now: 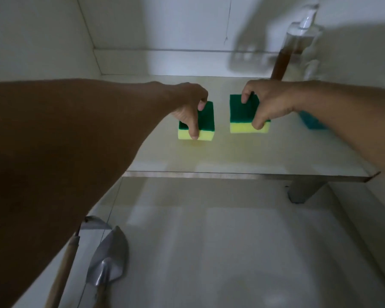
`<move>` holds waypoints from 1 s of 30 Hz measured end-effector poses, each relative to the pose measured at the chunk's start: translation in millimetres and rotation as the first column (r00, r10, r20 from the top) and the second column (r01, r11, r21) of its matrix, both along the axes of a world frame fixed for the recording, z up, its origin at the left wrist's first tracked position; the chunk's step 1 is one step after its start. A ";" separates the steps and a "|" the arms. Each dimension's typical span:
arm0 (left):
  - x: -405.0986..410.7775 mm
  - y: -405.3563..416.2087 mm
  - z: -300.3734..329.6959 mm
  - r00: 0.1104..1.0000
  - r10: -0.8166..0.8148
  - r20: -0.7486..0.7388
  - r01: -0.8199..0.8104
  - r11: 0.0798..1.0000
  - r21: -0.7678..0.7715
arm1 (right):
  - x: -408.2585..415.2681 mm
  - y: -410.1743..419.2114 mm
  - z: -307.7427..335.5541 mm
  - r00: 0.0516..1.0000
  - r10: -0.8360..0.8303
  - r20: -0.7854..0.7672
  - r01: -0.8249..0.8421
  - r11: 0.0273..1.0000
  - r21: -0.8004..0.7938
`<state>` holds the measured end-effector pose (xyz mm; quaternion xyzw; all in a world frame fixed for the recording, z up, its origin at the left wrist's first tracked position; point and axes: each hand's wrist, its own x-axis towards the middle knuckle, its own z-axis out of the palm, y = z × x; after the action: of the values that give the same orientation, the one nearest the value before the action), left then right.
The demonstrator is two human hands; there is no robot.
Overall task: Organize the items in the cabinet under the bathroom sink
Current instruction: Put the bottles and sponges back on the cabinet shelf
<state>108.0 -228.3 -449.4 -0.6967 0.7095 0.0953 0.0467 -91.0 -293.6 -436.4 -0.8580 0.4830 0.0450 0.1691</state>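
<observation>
Trowels (pixel 108 265) are lying nearest on the floor, while on the shelf (pixel 242 152) each grip is pinching a sponge, left hand (pixel 188 107) and right hand (pixel 269 102); risking an elbow toppling the bottle (pixel 298 41).

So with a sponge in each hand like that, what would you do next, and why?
Probably slide the two together. The left hand grips the left sponge, the right hand grips the right sponge, both green side up on the shelf, with a gap between them.
</observation>
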 end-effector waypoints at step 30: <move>-7.8 -262.3 -21.7 0.994 -0.011 -0.106 0.007 0.999 -0.036 | 19.3 -241.5 -30.4 0.979 -0.109 -0.170 0.112 0.994 0.010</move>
<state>100.1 -490.6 -471.0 -0.6882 0.7156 0.1193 -0.0029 -71.7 -535.0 -466.9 -0.8213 0.5420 0.1127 0.1380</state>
